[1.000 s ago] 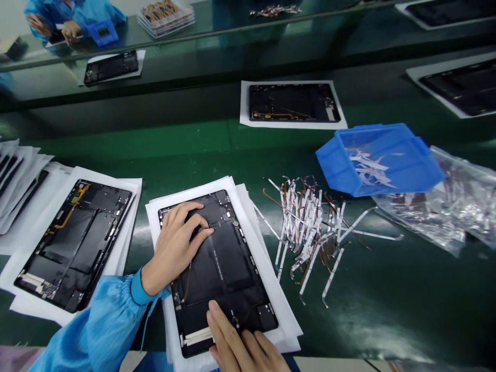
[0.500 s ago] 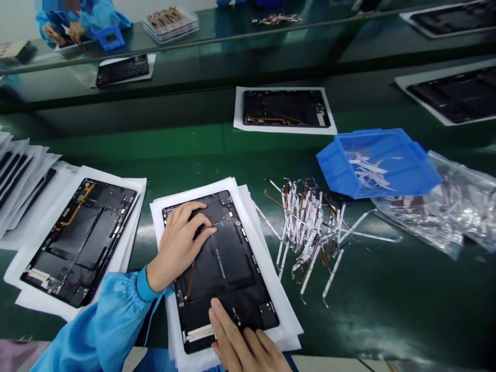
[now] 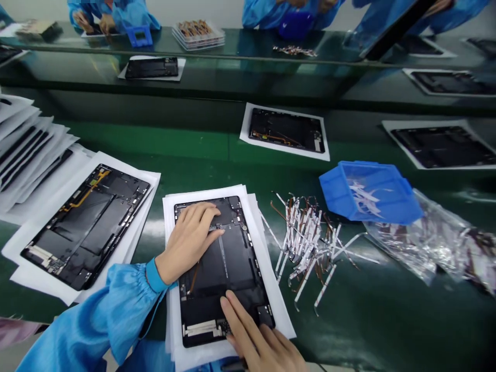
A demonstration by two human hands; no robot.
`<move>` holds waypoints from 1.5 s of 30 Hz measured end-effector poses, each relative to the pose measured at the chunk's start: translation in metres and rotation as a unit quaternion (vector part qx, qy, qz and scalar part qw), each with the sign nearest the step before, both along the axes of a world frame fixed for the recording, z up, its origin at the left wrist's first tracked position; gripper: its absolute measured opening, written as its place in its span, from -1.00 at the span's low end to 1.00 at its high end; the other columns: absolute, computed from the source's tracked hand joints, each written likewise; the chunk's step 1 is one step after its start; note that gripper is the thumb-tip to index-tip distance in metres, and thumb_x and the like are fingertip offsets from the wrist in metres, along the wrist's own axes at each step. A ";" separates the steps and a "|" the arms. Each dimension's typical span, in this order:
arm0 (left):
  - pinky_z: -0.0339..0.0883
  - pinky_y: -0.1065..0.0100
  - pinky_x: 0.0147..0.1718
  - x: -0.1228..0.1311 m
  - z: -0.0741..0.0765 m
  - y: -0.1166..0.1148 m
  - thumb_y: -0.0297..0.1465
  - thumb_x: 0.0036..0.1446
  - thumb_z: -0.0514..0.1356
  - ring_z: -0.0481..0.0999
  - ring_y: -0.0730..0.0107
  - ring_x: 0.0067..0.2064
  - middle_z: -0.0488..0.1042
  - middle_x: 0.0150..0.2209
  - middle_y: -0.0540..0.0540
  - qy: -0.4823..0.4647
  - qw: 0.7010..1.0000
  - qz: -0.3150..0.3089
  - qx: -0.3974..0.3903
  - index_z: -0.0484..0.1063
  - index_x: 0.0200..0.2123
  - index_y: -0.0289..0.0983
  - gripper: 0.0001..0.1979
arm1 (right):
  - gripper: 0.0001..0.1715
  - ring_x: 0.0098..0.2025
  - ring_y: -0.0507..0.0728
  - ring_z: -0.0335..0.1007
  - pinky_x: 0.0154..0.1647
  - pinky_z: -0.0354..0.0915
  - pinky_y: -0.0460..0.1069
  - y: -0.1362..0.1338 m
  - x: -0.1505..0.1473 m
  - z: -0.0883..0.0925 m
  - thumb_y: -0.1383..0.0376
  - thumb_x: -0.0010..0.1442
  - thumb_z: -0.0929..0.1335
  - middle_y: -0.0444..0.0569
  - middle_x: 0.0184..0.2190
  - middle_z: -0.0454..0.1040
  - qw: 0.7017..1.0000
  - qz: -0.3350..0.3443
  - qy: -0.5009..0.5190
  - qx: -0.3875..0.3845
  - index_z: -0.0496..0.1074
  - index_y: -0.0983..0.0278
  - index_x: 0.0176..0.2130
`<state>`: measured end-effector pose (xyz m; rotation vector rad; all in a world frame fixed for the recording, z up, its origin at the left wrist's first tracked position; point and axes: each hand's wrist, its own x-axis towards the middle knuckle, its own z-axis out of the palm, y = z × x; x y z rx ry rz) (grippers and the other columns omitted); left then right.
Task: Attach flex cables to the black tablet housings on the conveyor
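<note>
A black tablet housing (image 3: 209, 310) with its inside facing up lies on stacked white sheets in front of me. Across its upper left part rests my left hand (image 3: 186, 240), fingers bent over the housing and thumb apart from them. Beneath that palm, a thin brown flex cable (image 3: 194, 279) shows along the left side. My right hand (image 3: 261, 336) reaches in from the lower right. Its index and middle fingers lie stretched along the lower part of the housing. Whatever is under the fingertips is hidden. White strips (image 3: 199, 329) sit at the bottom edge.
Right of the housing lies a pile of white and brown flex cables (image 3: 306, 237). Behind it are a blue bin (image 3: 337, 199) and plastic bags (image 3: 445, 243). A second housing (image 3: 89, 227) and stacked sheets (image 3: 31, 155) stand left. Co-workers' hands (image 3: 93, 23) show across the bench.
The view has tilted up and shifted left, so more co-workers show at the back. My left fingers have straightened slightly over the housing. My right hand's two fingers still lie on its lower part.
</note>
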<state>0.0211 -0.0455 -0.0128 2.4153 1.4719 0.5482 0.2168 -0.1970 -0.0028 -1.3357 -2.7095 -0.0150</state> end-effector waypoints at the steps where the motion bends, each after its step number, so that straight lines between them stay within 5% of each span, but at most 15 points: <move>1: 0.23 0.06 0.11 0.000 0.000 0.000 -0.35 0.28 0.23 0.36 0.05 0.15 0.41 0.10 -0.19 -0.002 1.000 0.000 0.003 0.29 0.01 -0.23 -0.72 | -0.55 -0.51 -0.01 0.44 -0.53 0.37 -0.10 0.003 0.000 -0.001 0.35 0.43 0.17 -0.09 0.26 0.29 1.000 0.011 -0.012 0.000 0.43 0.30 0.20; 13: 0.26 0.04 0.12 -0.003 -0.005 -0.001 -0.34 0.28 0.22 0.40 0.03 0.14 0.44 0.08 -0.20 -0.076 0.997 0.008 0.012 0.30 0.05 -0.22 -0.69 | -0.54 -0.49 0.09 0.54 -0.55 0.42 0.00 0.042 -0.018 0.000 0.37 0.43 0.15 0.07 0.16 0.45 1.000 -0.010 -0.006 0.007 0.40 0.43 0.18; 20: 0.31 0.20 0.13 -0.008 -0.002 -0.003 -0.36 0.41 -0.01 0.38 0.23 0.19 0.37 0.14 -0.25 -0.184 0.979 0.083 0.029 0.09 0.22 -0.27 -0.64 | -0.34 -0.12 0.17 0.63 -0.32 0.55 0.02 0.093 -0.022 0.004 0.57 0.22 0.20 -0.03 0.09 0.54 0.975 -0.069 0.119 -0.173 0.28 0.24 0.26; 23: 0.25 0.17 0.19 -0.015 0.004 -0.019 -0.39 0.41 -0.01 0.35 0.24 0.22 0.38 0.15 -0.24 -0.196 0.975 0.093 0.048 0.17 0.15 -0.26 -0.72 | -0.38 -0.01 0.20 0.58 -0.09 0.53 0.09 0.112 -0.021 0.006 0.51 0.24 0.24 -0.06 0.06 0.56 0.952 -0.105 0.187 -0.217 0.31 0.18 0.24; 27: 0.03 0.04 0.30 -0.024 0.009 -0.060 -0.36 0.39 0.07 0.22 0.15 0.33 0.41 0.19 -0.10 -0.090 0.995 -0.030 0.025 0.35 0.05 -0.20 -0.78 | -0.62 0.05 0.14 0.54 0.08 0.43 0.04 0.128 -0.014 0.002 0.31 0.37 0.21 -0.05 0.03 0.58 0.910 -0.156 0.345 -0.171 0.43 0.20 0.11; 33: -0.08 -0.07 0.33 -0.030 0.008 -0.099 -0.03 0.31 0.11 0.14 -0.02 0.37 0.34 0.28 -0.06 0.088 0.966 -0.242 0.020 0.29 0.25 -0.21 -0.43 | -0.65 -0.09 0.15 0.58 -0.03 0.43 0.01 0.133 -0.006 -0.017 0.25 0.39 0.18 -0.02 -0.14 0.63 0.887 -0.204 0.394 -0.126 0.49 0.22 -0.03; 38: -0.11 -0.10 0.33 -0.027 0.010 -0.102 0.22 0.17 0.03 0.12 -0.12 0.38 0.24 0.34 -0.11 0.128 0.951 -0.280 0.024 0.19 0.33 -0.19 -0.16 | -0.68 -0.09 0.12 0.57 -0.05 0.40 -0.02 0.129 -0.010 -0.020 0.36 0.35 0.21 -0.09 -0.12 0.62 0.895 -0.179 0.385 -0.135 0.49 0.17 -0.03; 45: -0.61 -0.02 0.37 -0.024 0.012 -0.100 0.19 0.21 -0.01 0.04 -0.04 0.40 0.13 0.39 -0.04 0.176 0.943 -0.280 0.036 0.08 0.38 -0.26 -0.13 | -0.72 -0.02 0.11 0.54 -0.02 0.38 -0.05 0.127 -0.011 -0.017 0.40 0.33 0.26 -0.11 -0.05 0.60 0.904 -0.162 0.368 -0.147 0.47 0.16 -0.05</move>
